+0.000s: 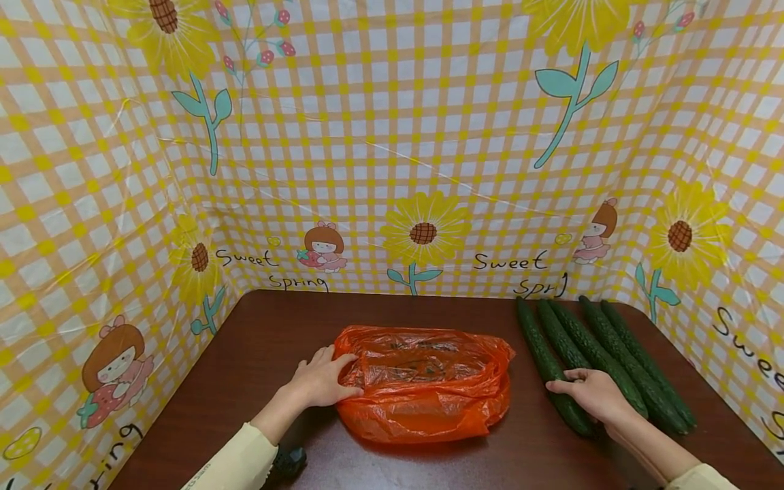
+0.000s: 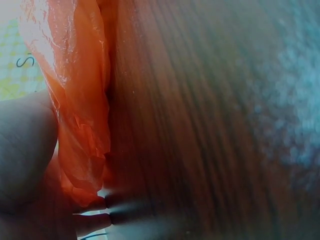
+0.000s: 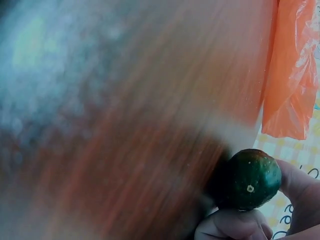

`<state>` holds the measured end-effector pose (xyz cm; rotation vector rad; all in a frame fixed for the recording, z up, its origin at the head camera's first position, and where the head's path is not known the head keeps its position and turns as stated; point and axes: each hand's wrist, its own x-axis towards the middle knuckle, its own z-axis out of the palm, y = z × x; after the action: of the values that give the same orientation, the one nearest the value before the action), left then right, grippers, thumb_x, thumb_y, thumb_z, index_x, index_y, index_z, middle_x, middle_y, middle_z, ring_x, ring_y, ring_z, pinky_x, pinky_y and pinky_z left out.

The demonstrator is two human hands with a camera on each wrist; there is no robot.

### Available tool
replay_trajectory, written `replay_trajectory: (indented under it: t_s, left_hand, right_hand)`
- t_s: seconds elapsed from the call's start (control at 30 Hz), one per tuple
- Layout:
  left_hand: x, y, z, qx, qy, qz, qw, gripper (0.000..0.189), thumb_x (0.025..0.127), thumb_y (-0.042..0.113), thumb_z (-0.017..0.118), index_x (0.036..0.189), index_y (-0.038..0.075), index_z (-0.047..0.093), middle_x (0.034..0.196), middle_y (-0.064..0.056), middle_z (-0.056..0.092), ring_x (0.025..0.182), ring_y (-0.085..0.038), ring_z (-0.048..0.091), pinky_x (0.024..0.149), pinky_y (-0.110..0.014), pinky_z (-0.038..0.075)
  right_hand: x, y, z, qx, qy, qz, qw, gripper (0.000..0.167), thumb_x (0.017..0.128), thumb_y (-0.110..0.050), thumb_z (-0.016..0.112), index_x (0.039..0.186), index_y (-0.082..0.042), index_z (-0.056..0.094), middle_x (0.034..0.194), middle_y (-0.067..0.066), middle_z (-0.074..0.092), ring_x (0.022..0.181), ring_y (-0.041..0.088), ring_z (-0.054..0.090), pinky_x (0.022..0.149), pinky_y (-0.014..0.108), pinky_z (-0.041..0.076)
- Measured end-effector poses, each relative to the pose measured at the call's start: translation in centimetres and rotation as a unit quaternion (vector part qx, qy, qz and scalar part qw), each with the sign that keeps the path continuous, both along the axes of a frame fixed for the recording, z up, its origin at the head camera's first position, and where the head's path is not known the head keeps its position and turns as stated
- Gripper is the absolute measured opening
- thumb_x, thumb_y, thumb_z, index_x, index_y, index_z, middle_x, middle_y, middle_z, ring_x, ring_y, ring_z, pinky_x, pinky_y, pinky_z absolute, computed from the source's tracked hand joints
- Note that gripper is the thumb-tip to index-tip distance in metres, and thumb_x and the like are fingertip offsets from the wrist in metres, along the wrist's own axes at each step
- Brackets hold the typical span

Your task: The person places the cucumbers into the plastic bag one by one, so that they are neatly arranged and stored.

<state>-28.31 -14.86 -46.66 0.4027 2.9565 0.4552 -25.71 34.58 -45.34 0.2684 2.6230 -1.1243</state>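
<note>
An orange plastic bag (image 1: 422,412) lies in the middle of the brown table, its opening turned up and dark patches showing inside. At its left end my left hand (image 1: 321,378) rests against the bag, thumb and fingers spread along the plastic. Several long green cucumbers lie side by side on the right. My right hand (image 1: 591,395) grips the leftmost cucumber (image 1: 539,340) near its front end, thumb on the left side. In the right wrist view the round tip of this cucumber (image 3: 252,180) shows between thumb and curled fingers.
The other cucumbers (image 1: 618,354) lie just right of the gripped one, reaching toward the back edge. A yellow checked cloth (image 1: 367,170) with sunflowers walls the table (image 1: 257,340) on three sides. A small black object (image 1: 290,463) sits beside the left sleeve.
</note>
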Motion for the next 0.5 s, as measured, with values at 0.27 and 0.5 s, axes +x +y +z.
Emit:
replay_trajectory:
  t_s: [0.27, 0.5]
  left_hand:
    - [0.08, 0.15, 0.11, -0.002, -0.007, 0.001, 1.0000, 0.073, 0.084, 0.059, 0.072, 0.146, 0.025, 0.053, 0.158, -0.023, 0.034, 0.146, -0.041, 0.031, 0.107, -0.074, 0.028]
    - [0.36, 0.22, 0.44, -0.003, -0.001, 0.004, 1.0000, 0.072, 0.085, 0.057, 0.072, 0.146, 0.024, 0.053, 0.158, -0.023, 0.034, 0.146, -0.041, 0.031, 0.108, -0.073, 0.028]
  right_hand:
    - [0.08, 0.17, -0.10, -0.005, -0.003, -0.011, 0.9999, 0.088, 0.089, -0.053, 0.069, 0.143, 0.013, 0.045, 0.152, 0.040, 0.030, 0.108, 0.047, 0.057, 0.078, 0.046, 0.051]
    - [0.23, 0.06, -0.23, -0.038, 0.010, -0.039, 0.9985, 0.085, 0.089, -0.041, 0.071, 0.145, 0.015, 0.040, 0.072, 0.004, 0.076, 0.043, 0.010, 0.024, 0.048, 0.031, 0.036]
